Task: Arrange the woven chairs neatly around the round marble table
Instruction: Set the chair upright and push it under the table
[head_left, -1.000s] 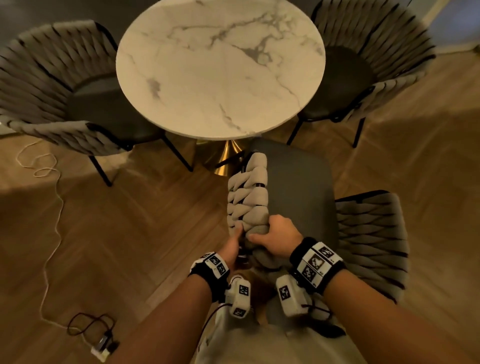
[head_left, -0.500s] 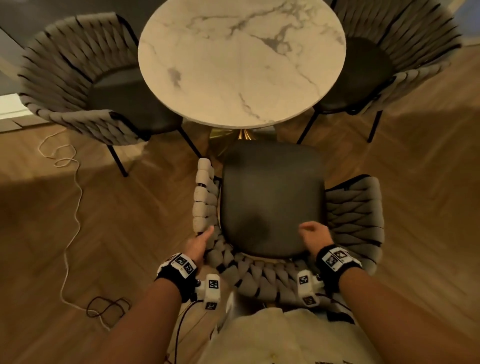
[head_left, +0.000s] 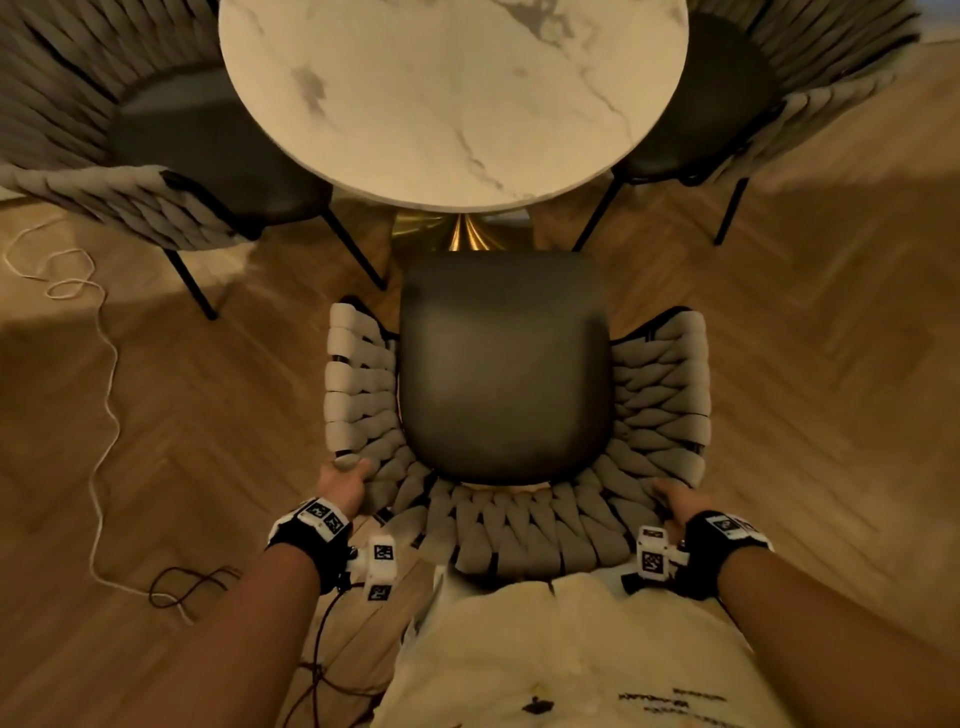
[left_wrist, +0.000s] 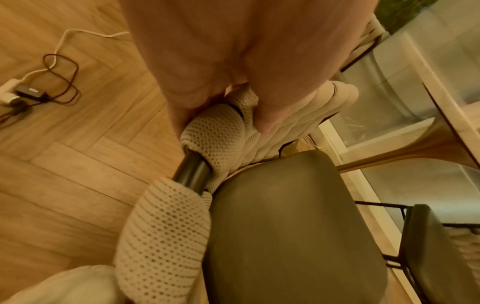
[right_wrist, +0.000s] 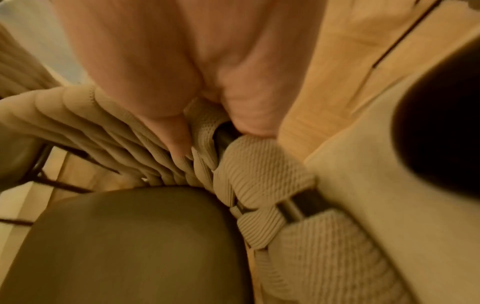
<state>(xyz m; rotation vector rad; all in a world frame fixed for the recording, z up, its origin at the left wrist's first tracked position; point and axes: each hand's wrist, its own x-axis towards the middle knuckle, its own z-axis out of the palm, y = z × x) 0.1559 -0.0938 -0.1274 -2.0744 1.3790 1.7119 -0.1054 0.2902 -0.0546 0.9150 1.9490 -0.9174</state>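
We are gripping the near chair (head_left: 501, 364) by its woven back, left hand (head_left: 344, 486) and right hand (head_left: 683, 501) each curled round the frame. It is facing the table (head_left: 452, 98), seat short of the edge. An uneven push risks skewing it into the side chairs (head_left: 171, 145).

Warm-lit herringbone wood floor (head_left: 208, 415)

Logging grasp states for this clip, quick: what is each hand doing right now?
Left hand: grips the woven back rim of the near chair.
Right hand: grips the same chair's rim on the other side.
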